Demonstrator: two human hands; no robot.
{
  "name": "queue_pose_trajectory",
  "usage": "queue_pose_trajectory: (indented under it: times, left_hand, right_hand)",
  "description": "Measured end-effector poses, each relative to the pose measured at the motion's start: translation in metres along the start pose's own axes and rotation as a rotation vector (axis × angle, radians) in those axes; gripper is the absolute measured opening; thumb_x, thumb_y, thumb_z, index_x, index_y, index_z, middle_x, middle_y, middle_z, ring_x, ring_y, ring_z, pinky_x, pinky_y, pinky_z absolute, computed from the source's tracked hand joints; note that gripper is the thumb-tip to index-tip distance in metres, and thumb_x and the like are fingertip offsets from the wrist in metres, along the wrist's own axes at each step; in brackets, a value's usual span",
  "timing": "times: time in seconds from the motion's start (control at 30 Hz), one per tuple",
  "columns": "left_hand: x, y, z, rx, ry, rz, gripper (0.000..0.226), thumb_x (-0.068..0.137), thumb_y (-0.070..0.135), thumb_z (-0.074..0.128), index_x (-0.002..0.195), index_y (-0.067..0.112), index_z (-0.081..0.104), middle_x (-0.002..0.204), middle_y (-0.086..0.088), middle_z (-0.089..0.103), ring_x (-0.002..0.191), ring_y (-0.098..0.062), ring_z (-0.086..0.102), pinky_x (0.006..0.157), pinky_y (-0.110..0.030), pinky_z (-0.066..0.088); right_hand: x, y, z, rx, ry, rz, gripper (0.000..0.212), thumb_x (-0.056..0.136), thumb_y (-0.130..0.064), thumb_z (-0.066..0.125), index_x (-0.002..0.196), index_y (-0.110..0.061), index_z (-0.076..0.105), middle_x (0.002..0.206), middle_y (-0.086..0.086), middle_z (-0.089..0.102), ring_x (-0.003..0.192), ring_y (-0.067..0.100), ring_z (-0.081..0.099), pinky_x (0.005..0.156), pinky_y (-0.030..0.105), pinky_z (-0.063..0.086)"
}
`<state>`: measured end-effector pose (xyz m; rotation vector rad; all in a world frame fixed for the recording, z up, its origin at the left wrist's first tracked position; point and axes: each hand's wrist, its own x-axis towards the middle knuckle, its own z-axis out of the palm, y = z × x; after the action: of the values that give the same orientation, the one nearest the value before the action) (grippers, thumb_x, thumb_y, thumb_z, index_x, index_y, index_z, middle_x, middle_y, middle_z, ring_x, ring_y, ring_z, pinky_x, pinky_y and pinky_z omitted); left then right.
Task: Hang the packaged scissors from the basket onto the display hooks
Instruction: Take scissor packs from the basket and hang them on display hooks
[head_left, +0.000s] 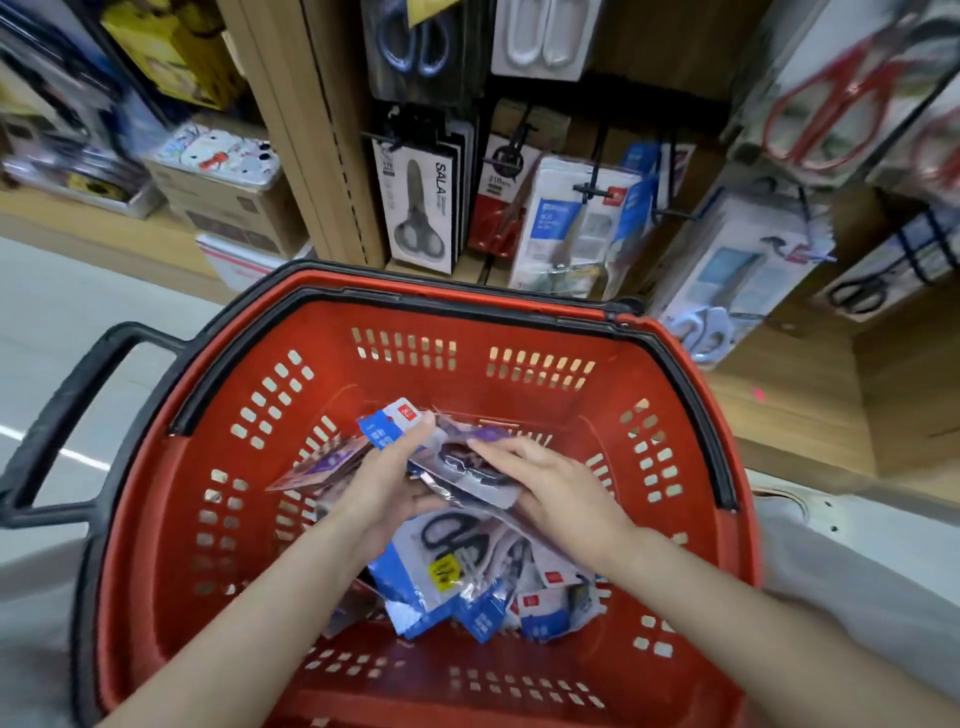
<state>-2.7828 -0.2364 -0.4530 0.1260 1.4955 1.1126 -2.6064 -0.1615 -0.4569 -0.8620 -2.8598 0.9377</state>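
Behind basket (415, 322), full display hooks (592, 189).

Two forearms, the left forearm (249, 613) and the right forearm (737, 597), were bare from the lower edge up to the left grip (387, 493) and the right grip (563, 496). Blurred pale grey cloth (841, 587) showed beside the arms on both sides. Its kind could not be told.

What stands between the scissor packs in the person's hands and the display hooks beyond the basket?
Nothing separates hands from packs: the left hand and right hand already hold the scissor packs. Toward the hooks, only the far wall of the basket rises between. They would likely need lifting over it.
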Motion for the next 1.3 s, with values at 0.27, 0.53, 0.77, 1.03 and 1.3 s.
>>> queue_pose_trajectory:
  times: [0.27, 0.53, 0.77, 1.03, 1.3]
  left_hand:
    - [-0.022, 0.005, 0.005, 0.182, 0.05, 0.095, 0.021, 0.082, 0.002, 0.067, 0.103, 0.007, 0.064, 0.095, -0.01, 0.073, 0.085, -0.03, 0.069, 0.078, -0.044, 0.054]
    - [-0.037, 0.0, -0.005, 0.204, -0.052, 0.194, 0.019, 0.087, 0.008, 0.065, 0.103, 0.019, 0.066, 0.097, 0.0, 0.074, 0.084, -0.019, 0.07, 0.069, -0.033, 0.055]
    - [-0.04, 0.002, -0.004, 0.424, -0.057, 0.28, 0.011, 0.094, 0.021, 0.057, 0.086, 0.026, 0.061, 0.078, 0.007, 0.066, 0.066, -0.005, 0.063, 0.056, -0.017, 0.048]
    - [-0.03, 0.03, 0.034, 0.551, 0.034, 0.571, 0.053, 0.092, 0.046, 0.05, 0.083, -0.005, 0.06, 0.07, -0.013, 0.05, 0.065, -0.019, 0.043, 0.064, -0.032, 0.032]
    - [-0.048, 0.048, 0.093, 0.586, -0.146, 0.757, 0.043, 0.094, 0.034, 0.056, 0.088, -0.008, 0.064, 0.084, -0.024, 0.068, 0.07, -0.027, 0.06, 0.067, -0.041, 0.047]
  right_hand:
    - [-0.032, 0.0, -0.005, 0.177, -0.158, -0.023, 0.069, 0.097, -0.003, 0.044, 0.146, -0.045, 0.019, 0.156, -0.022, 0.011, 0.136, 0.001, 0.032, 0.104, 0.013, 0.033]
    - [-0.033, 0.013, -0.016, 0.923, 0.257, 0.645, 0.065, 0.09, -0.043, 0.056, 0.141, -0.008, 0.037, 0.137, 0.0, 0.052, 0.124, 0.015, 0.051, 0.109, 0.031, 0.036]
    - [-0.023, 0.01, -0.03, 1.086, 0.612, 0.685, 0.017, 0.093, -0.014, 0.058, 0.108, -0.011, 0.064, 0.105, 0.008, 0.071, 0.098, 0.024, 0.067, 0.09, 0.049, 0.052]
    - [-0.048, -0.001, -0.062, 0.831, 0.637, 0.489, 0.016, 0.091, -0.007, 0.058, 0.107, -0.011, 0.062, 0.102, 0.007, 0.071, 0.094, 0.02, 0.069, 0.087, 0.047, 0.054]
    - [-0.068, -0.005, -0.07, 0.827, 0.553, 0.41, 0.022, 0.093, -0.008, 0.055, 0.114, -0.013, 0.058, 0.112, 0.004, 0.068, 0.102, 0.017, 0.065, 0.091, 0.041, 0.052]
